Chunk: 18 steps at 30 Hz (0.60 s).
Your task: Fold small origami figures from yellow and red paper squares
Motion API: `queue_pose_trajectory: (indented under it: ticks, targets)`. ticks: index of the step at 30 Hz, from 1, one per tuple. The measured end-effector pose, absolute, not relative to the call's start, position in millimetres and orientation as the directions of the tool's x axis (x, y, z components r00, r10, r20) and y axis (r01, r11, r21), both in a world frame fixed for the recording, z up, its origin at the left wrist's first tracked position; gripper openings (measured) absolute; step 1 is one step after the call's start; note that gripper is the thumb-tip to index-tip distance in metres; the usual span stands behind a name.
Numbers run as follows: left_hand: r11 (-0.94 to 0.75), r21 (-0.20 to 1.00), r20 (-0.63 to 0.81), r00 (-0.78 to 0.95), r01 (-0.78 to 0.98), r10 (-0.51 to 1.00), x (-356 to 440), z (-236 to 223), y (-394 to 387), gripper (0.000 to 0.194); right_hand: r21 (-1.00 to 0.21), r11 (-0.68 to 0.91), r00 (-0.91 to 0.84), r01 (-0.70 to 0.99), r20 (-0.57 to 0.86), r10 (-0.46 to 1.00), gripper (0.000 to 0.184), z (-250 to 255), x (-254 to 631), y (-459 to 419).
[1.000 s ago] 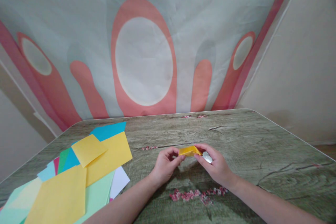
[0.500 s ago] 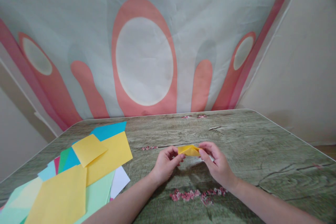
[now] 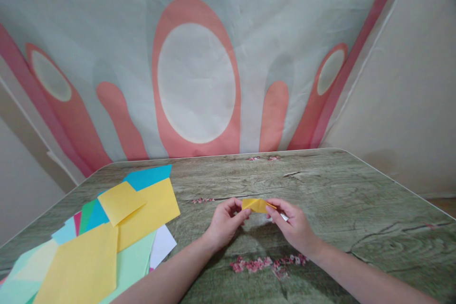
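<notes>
Yellow folded paper [image 3: 254, 205] is held at both ends: left hand [image 3: 228, 223] and right hand [image 3: 294, 226] each pinch one end above the wood-patterned table [image 3: 320, 190].

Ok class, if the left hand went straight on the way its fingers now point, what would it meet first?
Beyond the small folded yellow paper it already pinches, the left hand would probably meet the right hand, whose fingers grip the paper's other end; exact depth is unclear.
</notes>
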<state>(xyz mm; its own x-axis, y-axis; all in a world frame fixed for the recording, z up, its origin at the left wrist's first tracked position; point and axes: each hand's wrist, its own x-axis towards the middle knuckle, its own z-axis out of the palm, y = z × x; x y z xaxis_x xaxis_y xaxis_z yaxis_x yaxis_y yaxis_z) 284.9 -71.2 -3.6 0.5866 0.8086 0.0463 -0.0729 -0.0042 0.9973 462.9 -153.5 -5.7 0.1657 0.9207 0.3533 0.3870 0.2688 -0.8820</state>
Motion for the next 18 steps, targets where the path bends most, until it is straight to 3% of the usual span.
queue_pose_trajectory:
  ticks: [5,9,13,18]
  targets:
    - [0.0,0.997,0.043,0.59,-0.072,0.806,285.8,0.3,-73.1,0.033,-0.88,0.263,0.175,0.396,0.353,0.919,0.024,-4.4,460.8,-155.1]
    - [-0.014,0.996,0.058,0.53,-0.087,0.846,285.8,0.9,-71.4,0.032,-0.921,0.294,0.132,0.256,0.334,0.933,0.033,-1.9,458.4,-158.6]
    - [-0.021,0.996,0.065,0.503,-0.091,0.862,285.7,0.4,-70.2,0.032,-0.972,0.23,0.117,0.057,0.235,0.965,0.038,0.9,456.1,-157.8]
    - [-0.051,0.995,0.084,0.491,-0.08,0.867,285.5,1.2,-71.3,0.03,-0.993,0.117,0.074,0.016,0.117,0.99,0.037,0.2,453.7,-152.4]
